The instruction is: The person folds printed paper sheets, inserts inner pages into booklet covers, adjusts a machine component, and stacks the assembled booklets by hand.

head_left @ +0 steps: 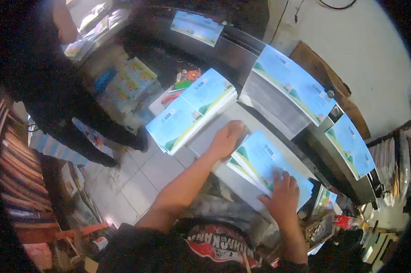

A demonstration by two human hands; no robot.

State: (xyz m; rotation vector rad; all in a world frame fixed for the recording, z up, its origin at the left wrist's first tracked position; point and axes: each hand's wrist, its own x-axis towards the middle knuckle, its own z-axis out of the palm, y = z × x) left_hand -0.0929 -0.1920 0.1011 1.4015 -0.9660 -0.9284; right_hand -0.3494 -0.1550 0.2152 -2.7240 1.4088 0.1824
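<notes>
My left hand (227,140) is at the left end of a fanned pile of blue and green printed sheets (260,152), its fingers curled; what they hold, if anything, is hidden. My right hand (283,193) lies on the right part of that pile with its fingers spread. Up and to the left of my left hand, a thick stack of like printed sheets (189,109) rests on the grey table surface (248,189). Behind the pile, one large printed sheet (294,84) hangs over a dark rail.
More printed sheets hang on the rail, one at the top (196,28) and one at the right (351,145). A person in dark clothes (55,86) stands at the left. Wrapped bundles (128,86) lie beyond the stack. A red-labelled bottle (346,222) is at the lower right.
</notes>
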